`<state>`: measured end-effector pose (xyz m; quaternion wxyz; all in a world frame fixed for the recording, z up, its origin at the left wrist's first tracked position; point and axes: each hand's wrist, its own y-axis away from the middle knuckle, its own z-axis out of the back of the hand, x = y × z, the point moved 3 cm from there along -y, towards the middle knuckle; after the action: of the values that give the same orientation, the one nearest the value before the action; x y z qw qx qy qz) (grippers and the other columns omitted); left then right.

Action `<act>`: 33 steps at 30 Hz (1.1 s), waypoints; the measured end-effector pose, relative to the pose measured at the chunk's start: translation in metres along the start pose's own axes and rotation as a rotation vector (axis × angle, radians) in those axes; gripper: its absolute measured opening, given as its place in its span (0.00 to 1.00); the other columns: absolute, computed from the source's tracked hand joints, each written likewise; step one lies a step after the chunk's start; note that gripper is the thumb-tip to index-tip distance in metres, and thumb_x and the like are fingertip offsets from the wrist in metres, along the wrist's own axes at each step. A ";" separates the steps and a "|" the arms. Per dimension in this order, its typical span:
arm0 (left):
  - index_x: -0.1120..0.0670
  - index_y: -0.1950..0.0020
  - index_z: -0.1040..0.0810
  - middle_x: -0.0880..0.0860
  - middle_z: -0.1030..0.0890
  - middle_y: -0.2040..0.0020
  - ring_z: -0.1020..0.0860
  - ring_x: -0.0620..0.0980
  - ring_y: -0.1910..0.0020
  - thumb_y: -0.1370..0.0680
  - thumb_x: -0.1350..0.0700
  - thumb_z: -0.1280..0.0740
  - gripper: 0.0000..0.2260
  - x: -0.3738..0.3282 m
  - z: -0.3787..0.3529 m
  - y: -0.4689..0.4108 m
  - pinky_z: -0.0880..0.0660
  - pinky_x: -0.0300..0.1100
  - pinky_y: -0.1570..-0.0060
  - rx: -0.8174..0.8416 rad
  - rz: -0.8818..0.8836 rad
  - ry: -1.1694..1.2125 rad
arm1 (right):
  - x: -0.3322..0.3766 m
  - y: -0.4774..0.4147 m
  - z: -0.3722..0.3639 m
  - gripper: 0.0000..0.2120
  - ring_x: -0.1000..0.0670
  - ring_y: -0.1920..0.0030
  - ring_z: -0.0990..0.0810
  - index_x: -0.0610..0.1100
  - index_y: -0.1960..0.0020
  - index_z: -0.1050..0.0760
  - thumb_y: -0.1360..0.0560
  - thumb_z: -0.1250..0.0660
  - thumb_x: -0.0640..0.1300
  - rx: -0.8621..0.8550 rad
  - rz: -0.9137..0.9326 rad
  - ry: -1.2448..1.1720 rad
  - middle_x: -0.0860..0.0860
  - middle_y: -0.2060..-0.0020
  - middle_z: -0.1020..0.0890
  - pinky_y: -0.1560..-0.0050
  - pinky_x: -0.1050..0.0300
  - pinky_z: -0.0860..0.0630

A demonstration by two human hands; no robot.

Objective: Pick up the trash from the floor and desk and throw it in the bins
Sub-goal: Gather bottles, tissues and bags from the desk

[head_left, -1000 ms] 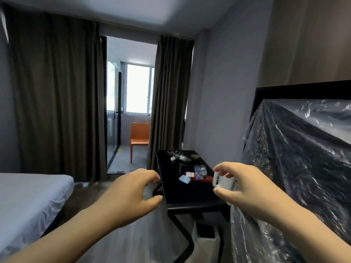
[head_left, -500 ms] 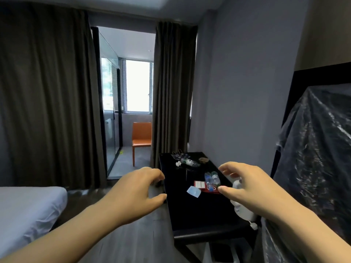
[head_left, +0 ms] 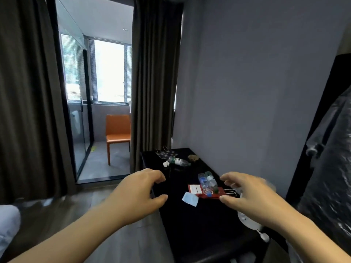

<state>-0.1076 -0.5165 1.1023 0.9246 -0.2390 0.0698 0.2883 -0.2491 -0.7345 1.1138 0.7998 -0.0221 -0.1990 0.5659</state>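
Both forearms bare to each hand, no sleeves or jewellery visible.

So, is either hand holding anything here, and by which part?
Nothing is held. The left hand hangs empty, fingers curled, beside the black desk; the right hand, also empty, hovers by the red paper bag.

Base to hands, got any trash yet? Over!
Hands open, empty: left hand, right hand. Clear plastic bottles untouched on black desk, near right hand. Nothing blocking.
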 end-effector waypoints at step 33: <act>0.44 0.41 0.26 0.40 0.25 0.46 0.25 0.39 0.49 0.27 0.43 0.32 0.16 0.258 -0.196 -0.336 0.27 0.33 0.49 0.410 -0.193 0.140 | -0.097 -0.312 -0.203 0.20 0.65 0.52 0.26 0.60 0.40 0.29 0.30 0.29 0.54 0.110 -0.505 -0.172 0.62 0.45 0.23 0.57 0.71 0.31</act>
<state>0.2974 -0.7237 0.9967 0.9699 -0.0711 0.1678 0.1613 0.0729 -0.8961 0.9797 0.8958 0.1197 -0.2341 0.3584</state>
